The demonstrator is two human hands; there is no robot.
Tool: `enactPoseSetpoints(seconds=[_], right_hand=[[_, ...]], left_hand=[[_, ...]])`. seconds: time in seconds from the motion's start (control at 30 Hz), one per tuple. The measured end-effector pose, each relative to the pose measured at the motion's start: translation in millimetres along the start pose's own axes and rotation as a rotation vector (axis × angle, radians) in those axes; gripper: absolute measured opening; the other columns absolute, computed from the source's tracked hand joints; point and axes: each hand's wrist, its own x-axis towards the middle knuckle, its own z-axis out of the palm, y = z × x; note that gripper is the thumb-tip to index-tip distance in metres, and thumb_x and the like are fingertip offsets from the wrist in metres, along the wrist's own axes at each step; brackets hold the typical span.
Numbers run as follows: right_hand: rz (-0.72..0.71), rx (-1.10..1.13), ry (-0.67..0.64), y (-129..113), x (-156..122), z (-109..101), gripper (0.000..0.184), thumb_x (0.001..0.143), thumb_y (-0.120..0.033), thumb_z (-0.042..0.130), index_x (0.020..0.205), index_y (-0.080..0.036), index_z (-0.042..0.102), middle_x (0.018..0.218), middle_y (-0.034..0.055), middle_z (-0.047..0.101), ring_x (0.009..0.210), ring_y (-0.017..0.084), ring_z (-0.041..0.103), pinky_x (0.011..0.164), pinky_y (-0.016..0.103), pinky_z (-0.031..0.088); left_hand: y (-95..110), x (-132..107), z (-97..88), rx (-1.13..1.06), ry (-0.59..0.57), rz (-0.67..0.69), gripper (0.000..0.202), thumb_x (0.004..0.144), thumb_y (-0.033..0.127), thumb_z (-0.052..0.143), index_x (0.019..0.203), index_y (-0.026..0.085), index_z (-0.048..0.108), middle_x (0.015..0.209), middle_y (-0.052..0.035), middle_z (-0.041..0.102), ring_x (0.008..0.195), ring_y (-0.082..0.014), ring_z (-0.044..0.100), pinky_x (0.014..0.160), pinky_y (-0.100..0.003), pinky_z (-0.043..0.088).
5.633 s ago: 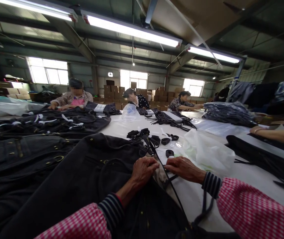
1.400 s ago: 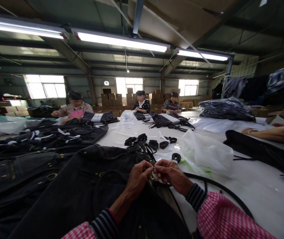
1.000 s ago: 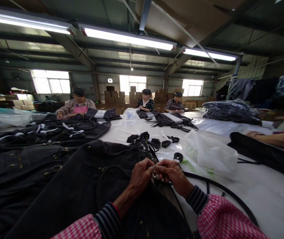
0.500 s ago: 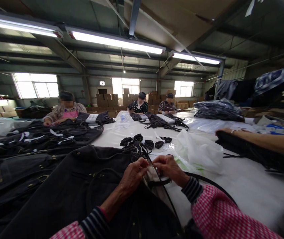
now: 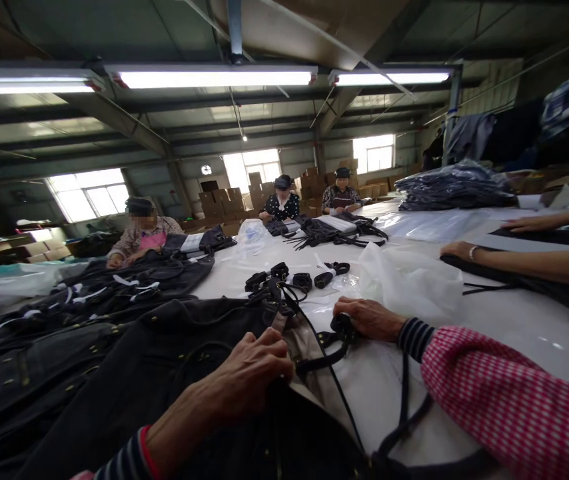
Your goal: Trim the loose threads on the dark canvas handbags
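My left hand (image 5: pixel 254 371) rests with curled fingers on a dark denim garment (image 5: pixel 174 360) spread in front of me, gripping its edge. My right hand (image 5: pixel 367 317) lies further out on the white table (image 5: pixel 504 333), closed over a rolled black strap (image 5: pixel 340 325). A long black strap (image 5: pixel 404 407) runs from under my right wrist back toward me. More rolled black straps (image 5: pixel 284 279) lie in a small heap beyond both hands.
A crumpled clear plastic bag (image 5: pixel 414 280) sits just past my right hand. Dark garments (image 5: pixel 89 293) are piled at left. A co-worker's arms (image 5: pixel 519 257) reach in from the right. Three other people (image 5: pixel 284 203) work at the far side, with stacked bagged garments (image 5: pixel 457 187).
My hands were pinched together at the garment's edge; now they are apart. The right hand moved out onto the rolled strap, the left dropped onto the denim. The view tilted.
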Motion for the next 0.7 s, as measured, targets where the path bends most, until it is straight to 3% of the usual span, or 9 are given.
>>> enactPoseSetpoints(seconds=[0.13, 0.3, 0.4, 0.5, 0.6, 0.7], right_hand=[[0.032, -0.136, 0.064, -3, -8, -4, 0.044, 0.079, -0.001, 0.047, 0.114, -0.023, 0.061, 0.116, 0.0047, 0.064, 0.099, 0.02, 0.065, 0.078, 0.027, 0.042], [0.133, -0.302, 0.181, -11, -17, -26, 0.028, 0.089, -0.009, 0.051, 0.111, -0.021, 0.063, 0.114, 0.0077, 0.066, 0.092, 0.021, 0.067, 0.069, 0.027, 0.037], [0.197, -0.255, 0.224, -22, -18, -47, 0.014, 0.088, -0.02, 0.06, 0.101, -0.02, 0.066, 0.102, 0.0073, 0.069, 0.09, 0.022, 0.066, 0.07, 0.028, 0.036], [0.222, -0.107, 0.184, -48, -11, -60, 0.01, 0.081, -0.03, 0.068, 0.084, -0.02, 0.07, 0.081, 0.0045, 0.069, 0.078, 0.021, 0.063, 0.065, 0.029, 0.033], [0.185, -0.027, 0.116, -86, 3, -50, 0.018, 0.079, -0.037, 0.069, 0.076, -0.019, 0.071, 0.072, 0.0053, 0.067, 0.067, 0.02, 0.06, 0.058, 0.029, 0.03], [0.073, -0.002, 0.06, -116, 23, -22, 0.021, 0.075, -0.036, 0.073, 0.087, -0.018, 0.071, 0.077, 0.007, 0.069, 0.068, 0.022, 0.061, 0.057, 0.029, 0.029]], left_hand=[[3, 3, 0.5, 0.025, 0.096, 0.001, 0.031, 0.07, -0.004, 0.046, 0.077, 0.021, 0.062, 0.097, 0.0011, 0.068, 0.109, -0.0206, 0.055, 0.089, -0.035, 0.038], [-3, -3, -3.6, -0.175, 0.425, 0.071, 0.035, 0.066, -0.006, 0.037, 0.07, 0.021, 0.058, 0.093, -0.0009, 0.069, 0.12, -0.0188, 0.052, 0.099, -0.032, 0.044], [-1, -1, -13.7, -0.212, 0.526, 0.102, 0.034, 0.066, -0.005, 0.036, 0.069, 0.021, 0.059, 0.095, -0.0012, 0.07, 0.121, -0.0196, 0.053, 0.099, -0.032, 0.045], [4, 8, -32.8, -0.218, 0.566, 0.101, 0.032, 0.066, -0.003, 0.038, 0.069, 0.021, 0.06, 0.091, -0.0017, 0.069, 0.116, -0.0198, 0.056, 0.097, -0.032, 0.047], [7, 13, -57.0, -0.171, 0.532, 0.092, 0.031, 0.063, 0.0, 0.04, 0.068, 0.02, 0.062, 0.088, -0.0026, 0.068, 0.109, -0.0205, 0.058, 0.095, -0.032, 0.047], [7, 10, -75.9, -0.118, 0.501, 0.103, 0.029, 0.062, 0.001, 0.04, 0.066, 0.019, 0.062, 0.086, -0.0029, 0.068, 0.103, -0.0208, 0.059, 0.094, -0.033, 0.047]])
